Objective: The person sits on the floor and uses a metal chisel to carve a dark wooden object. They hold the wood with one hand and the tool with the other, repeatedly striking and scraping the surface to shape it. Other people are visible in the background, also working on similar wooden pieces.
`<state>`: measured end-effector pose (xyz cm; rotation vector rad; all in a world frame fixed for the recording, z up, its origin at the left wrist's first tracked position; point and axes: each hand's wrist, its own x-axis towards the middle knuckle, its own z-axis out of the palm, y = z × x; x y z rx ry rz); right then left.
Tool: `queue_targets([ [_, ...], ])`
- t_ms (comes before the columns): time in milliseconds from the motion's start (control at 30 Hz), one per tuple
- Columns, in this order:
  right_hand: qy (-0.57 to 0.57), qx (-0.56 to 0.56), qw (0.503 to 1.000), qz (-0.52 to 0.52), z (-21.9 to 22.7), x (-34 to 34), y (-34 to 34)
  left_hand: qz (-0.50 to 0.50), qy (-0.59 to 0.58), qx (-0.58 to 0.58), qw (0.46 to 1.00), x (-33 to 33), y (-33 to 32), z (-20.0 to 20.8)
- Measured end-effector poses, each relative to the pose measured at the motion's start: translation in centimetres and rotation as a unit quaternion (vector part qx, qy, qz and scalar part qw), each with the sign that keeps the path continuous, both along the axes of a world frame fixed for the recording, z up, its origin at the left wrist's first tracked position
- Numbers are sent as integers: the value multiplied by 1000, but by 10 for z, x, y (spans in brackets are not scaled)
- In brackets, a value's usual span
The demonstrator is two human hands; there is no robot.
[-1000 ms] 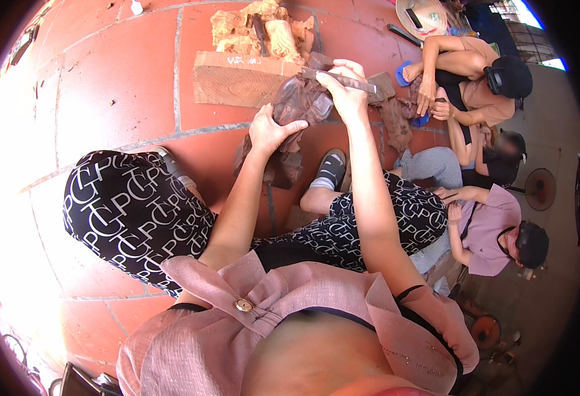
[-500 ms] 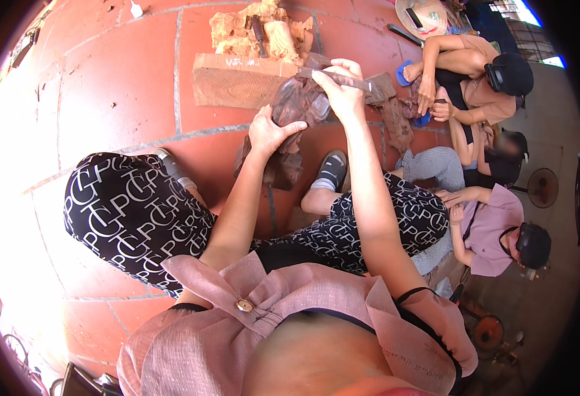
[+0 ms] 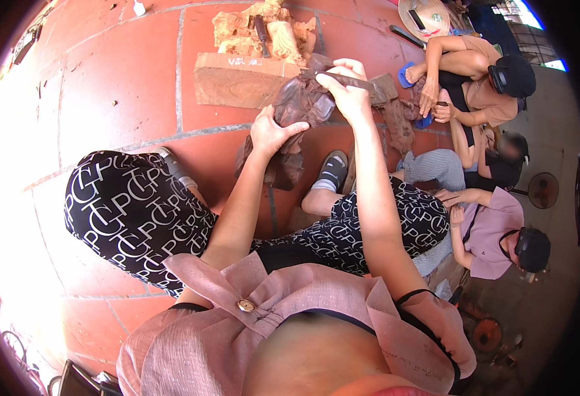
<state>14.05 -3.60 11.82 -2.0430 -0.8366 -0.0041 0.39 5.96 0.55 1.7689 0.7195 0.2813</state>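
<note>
Red-tiled floor (image 3: 105, 86) lies bare to the left, while the right side is crowded by seated co-workers (image 3: 494, 231). A pale wooden block (image 3: 237, 80) sits toward the floor's far edge, rough carved pieces (image 3: 263, 30) heaped behind it. Against it, between the knees, a dark wood carving (image 3: 296, 112) is steadied by the left hand (image 3: 271, 129), fingers clamped on its side. The right hand (image 3: 349, 89), arm outstretched, is closed around a dark carving tool (image 3: 352, 80) pressed to the carving's top.

Red tiled floor (image 3: 105, 86), pale wood block (image 3: 237, 80) (carved pieces behind), dark carving (image 3: 290, 132)
</note>
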Motion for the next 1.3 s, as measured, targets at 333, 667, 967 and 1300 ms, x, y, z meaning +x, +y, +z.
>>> queue_targets([
  [333, 34, -35, 996, 68, 9, 4, -3, -9, 20, -17, 1000, 2, 0, -8],
  [667, -23, -30, 995, 97, 10, 11, -4, -6, 10, -15, 1000, -1, 1, 0],
  [967, 3, -19, 995, 102, 13, 13, -5, -4, 6, -5, 1000, 1, 0, -7],
  [1300, -14, -59, 993, 99, 15, 16, -2, -8, 13, -7, 1000, 0, 1, -3],
])
